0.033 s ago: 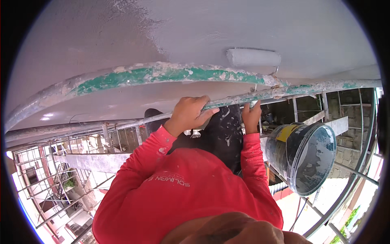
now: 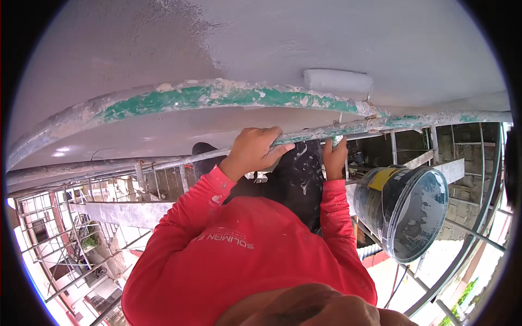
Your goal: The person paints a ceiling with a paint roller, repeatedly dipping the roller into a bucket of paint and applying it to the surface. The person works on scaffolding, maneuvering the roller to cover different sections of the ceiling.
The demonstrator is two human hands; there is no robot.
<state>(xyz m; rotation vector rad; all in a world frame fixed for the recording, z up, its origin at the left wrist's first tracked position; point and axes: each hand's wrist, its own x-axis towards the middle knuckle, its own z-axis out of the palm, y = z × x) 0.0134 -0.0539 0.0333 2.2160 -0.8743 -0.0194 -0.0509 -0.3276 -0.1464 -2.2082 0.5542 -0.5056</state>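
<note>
My left hand (image 2: 254, 150) is closed round a paint-spattered green scaffold pipe (image 2: 307, 133), its thumb underneath. My right hand (image 2: 335, 157) grips the handle of a paint roller just below the same pipe. The roller's pale, coated sleeve (image 2: 338, 81) lies against the wall (image 2: 272, 43) above the pipes, and its thin wire frame passes behind them. Part of the handle is hidden by my fingers and the pipe. To the right of my right forearm hangs a dark bucket (image 2: 380, 204), tilted, with grey paint smeared on its inside wall.
A curved green pipe (image 2: 201, 98) crosses between me and the wall. Planks (image 2: 122, 213) and thin scaffold bars lie below on the left, with more bars on the right. The ground and buildings show far down. Wet, lighter paint meets a darker patch of wall at upper left.
The roller sleeve sits very slightly lower on the wall, and the view has shifted a little. Both hands keep their grips.
</note>
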